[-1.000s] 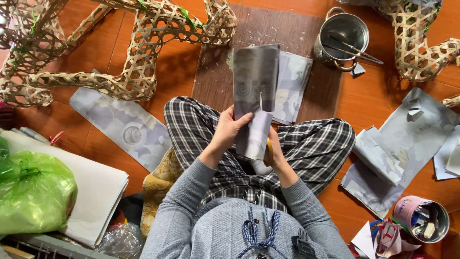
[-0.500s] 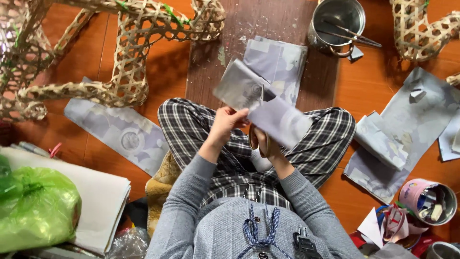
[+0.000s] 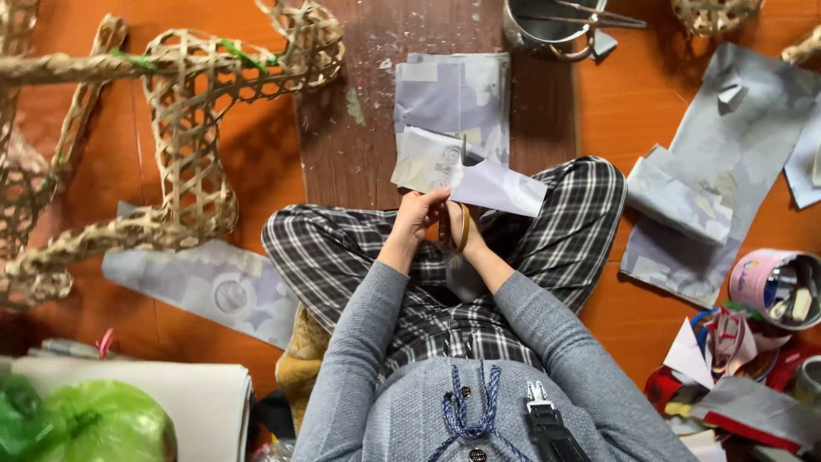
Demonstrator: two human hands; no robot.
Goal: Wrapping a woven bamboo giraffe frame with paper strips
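From my seat behind the head camera I see the person sitting cross-legged on the orange floor, both hands raised over the lap so the sheet of pale grey paper (image 3: 466, 175) stays in plain sight and off the knees; I judge it is held up there so it can be worked with both hands. The left hand (image 3: 417, 216) has its fingers curled together and pinching the near edge of the sheet, thumb against them. The right hand (image 3: 462, 229) sits touching the left, just beneath the paper; it seems closed around something thin and yellowish, perhaps a handle, though I cannot tell what, nor how tightly the fingers meet. Just beyond the paper lies a stack of similar grey sheets (image 3: 453, 94) on a dark wooden board (image 3: 342, 145), within easy reach. A woven bamboo frame (image 3: 188, 145) lies far left, a metal pot (image 3: 547, 26) at the far edge, more grey paper pieces (image 3: 710, 197) to the right
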